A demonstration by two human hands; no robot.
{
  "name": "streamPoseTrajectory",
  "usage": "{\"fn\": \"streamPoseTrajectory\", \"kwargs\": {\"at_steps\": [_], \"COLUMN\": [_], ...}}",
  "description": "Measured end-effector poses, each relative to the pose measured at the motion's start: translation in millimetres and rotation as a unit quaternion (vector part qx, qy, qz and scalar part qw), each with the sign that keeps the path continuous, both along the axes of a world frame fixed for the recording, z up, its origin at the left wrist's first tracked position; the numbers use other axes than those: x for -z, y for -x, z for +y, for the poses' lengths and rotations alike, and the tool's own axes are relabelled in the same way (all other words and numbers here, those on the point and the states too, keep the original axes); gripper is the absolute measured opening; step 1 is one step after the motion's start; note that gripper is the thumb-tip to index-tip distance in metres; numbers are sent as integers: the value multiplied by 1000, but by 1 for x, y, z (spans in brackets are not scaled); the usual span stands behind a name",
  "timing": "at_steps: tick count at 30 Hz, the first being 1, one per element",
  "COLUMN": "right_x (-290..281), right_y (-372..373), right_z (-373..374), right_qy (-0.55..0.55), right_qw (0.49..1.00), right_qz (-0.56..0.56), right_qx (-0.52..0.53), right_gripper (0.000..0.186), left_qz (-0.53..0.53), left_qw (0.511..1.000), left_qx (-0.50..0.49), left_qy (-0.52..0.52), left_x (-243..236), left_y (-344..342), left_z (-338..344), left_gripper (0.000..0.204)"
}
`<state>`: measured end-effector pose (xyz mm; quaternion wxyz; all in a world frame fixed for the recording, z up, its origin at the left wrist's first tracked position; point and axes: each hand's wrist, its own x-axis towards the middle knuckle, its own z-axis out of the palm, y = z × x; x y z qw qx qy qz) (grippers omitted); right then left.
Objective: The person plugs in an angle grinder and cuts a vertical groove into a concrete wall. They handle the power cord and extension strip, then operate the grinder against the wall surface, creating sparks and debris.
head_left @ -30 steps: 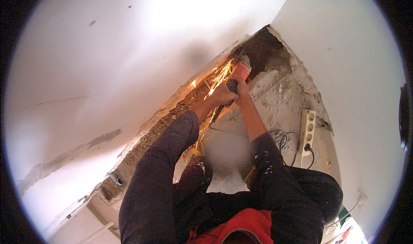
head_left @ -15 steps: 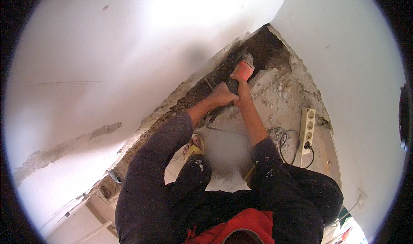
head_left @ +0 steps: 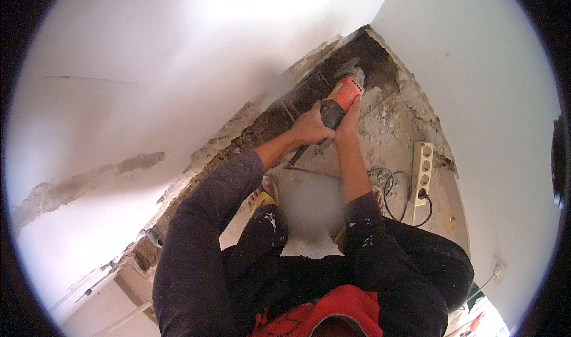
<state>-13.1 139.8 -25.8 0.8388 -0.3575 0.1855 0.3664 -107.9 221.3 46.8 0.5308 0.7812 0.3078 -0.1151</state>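
Both my hands hold a red and black angle grinder (head_left: 345,93) over the dug-out trench along the wall. My left hand (head_left: 310,128) wraps round its black rear body from the left. On the right side, my right hand (head_left: 350,123) grips the body nearer the red head. The grinder's disc (head_left: 346,68) points away from me, toward the corner, above dark soil in the trench (head_left: 372,54). Whether the disc touches anything, I cannot tell. A dark cord (head_left: 295,157) runs from the tool's rear end down to the floor.
A cream power strip (head_left: 423,167) with a black plug lies on the dusty floor to the right. Rubble (head_left: 380,117) borders the trench. A grey pipe end (head_left: 153,238) sticks out at lower left. Thin rods (head_left: 289,108) cross the trench. White walls meet ahead.
The grinder has swung slightly right and its body shows more fully. My right hand has slid forward along it toward the head. My view has shifted a little.
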Motion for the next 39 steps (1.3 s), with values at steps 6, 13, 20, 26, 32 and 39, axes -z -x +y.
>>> {"fn": "streamPoseTrajectory", "kwargs": {"at_steps": [6,13,20,26,32,39], "right_x": [1,3,-7,6,26,15], "right_y": [-7,-8,-9,-1,13,32], "right_z": [-11,-17,-21,-32,-55,-86], "right_qy": [-73,-106,-194,-260,-236,-274], "right_qw": [997,993,976,965,970,960], "right_qz": [1,54,91,38,-44,13], "right_qx": [-9,-19,-25,-4,23,48], "right_gripper": [63,72,58,55,54,52], "left_qz": [3,8,-51,-70,-167,-157], "left_qw": [998,998,997,994,983,984], "left_qx": [50,46,35,83,71,65], "left_qy": [-22,-33,-42,-32,-42,-52], "left_x": [-5,5,1,-14,-10,-3], "left_y": [2,5,10,15,28,42], "left_z": [-6,-9,-10,-14,-27,-59], "left_gripper": [119,112,108,109,111,109]}}
